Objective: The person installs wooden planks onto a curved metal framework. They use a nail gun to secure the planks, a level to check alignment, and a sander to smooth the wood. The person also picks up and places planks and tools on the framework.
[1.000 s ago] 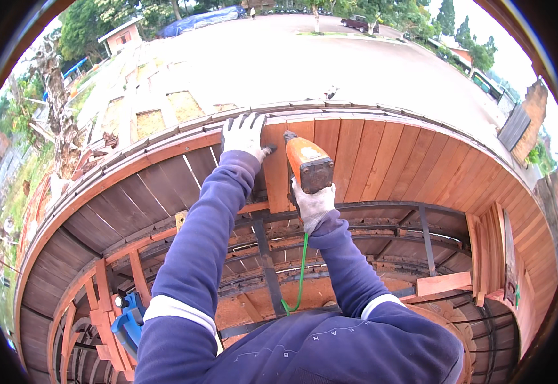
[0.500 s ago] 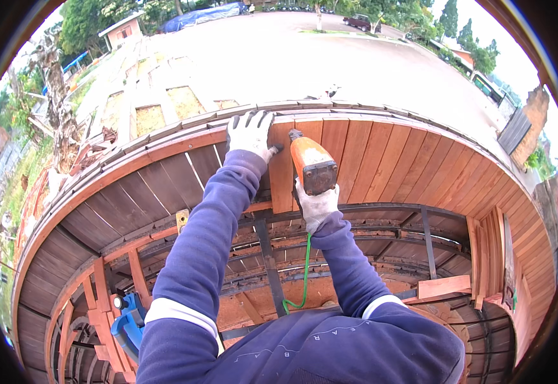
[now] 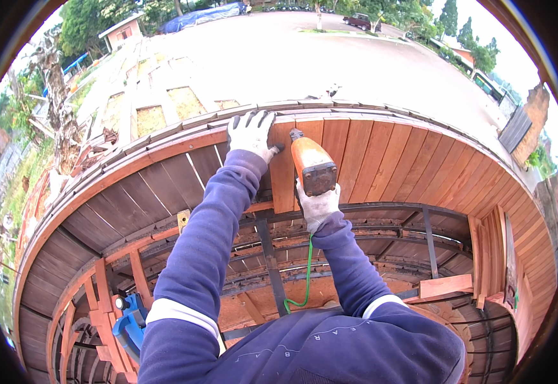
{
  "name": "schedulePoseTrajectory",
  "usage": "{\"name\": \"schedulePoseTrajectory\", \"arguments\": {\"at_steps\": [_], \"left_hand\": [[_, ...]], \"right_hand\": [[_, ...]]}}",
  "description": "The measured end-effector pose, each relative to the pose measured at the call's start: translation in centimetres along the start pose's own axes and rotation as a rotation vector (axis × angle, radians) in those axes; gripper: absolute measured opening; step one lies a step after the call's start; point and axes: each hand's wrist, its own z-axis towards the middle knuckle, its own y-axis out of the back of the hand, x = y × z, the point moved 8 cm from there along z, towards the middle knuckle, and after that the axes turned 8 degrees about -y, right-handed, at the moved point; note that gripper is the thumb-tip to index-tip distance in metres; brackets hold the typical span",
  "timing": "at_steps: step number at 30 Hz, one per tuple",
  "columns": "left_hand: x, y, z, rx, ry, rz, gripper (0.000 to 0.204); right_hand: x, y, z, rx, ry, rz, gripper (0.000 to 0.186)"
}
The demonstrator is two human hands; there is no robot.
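Observation:
My right hand (image 3: 318, 206), in a white work glove, is wrapped round the grip of an orange nail gun (image 3: 311, 157) with a dark end cap. The tool's nose rests at the upper end of a reddish wooden plank (image 3: 283, 169). A green air hose (image 3: 308, 272) hangs below that hand. My left hand (image 3: 250, 136), also gloved, lies with fingers stretched over the curved outer rim (image 3: 183, 142), its thumb against the plank's left edge. The palm side of the left hand is hidden.
Fitted reddish planks (image 3: 388, 160) run along the curve to the right; dark older boards (image 3: 131, 192) lie left. Below are black metal bars (image 3: 269, 262) and wooden framing. A blue power tool (image 3: 130, 323) sits at the lower left, a loose wood piece (image 3: 445, 286) at the right.

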Motion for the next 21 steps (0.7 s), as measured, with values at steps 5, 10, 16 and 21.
{"name": "schedulePoseTrajectory", "arguments": {"at_steps": [5,10,16,21], "left_hand": [[-0.1,0.1,-0.1,0.006,-0.006,-0.019,0.078],[-0.1,0.0,-0.1,-0.002,-0.012,-0.03,0.077],[-0.3,0.5,0.0,0.055,-0.006,-0.03,0.08],[3.1,1.1,-0.3,0.146,-0.05,-0.172,0.091]], "right_hand": [[0.5,0.2,-0.1,0.015,-0.032,0.028,0.013],[0.4,0.2,0.0,-0.006,0.005,0.002,0.012],[-0.4,0.2,0.0,0.02,-0.119,0.123,0.011],[1.6,-0.5,-0.2,0.066,0.038,-0.051,0.012]]}}
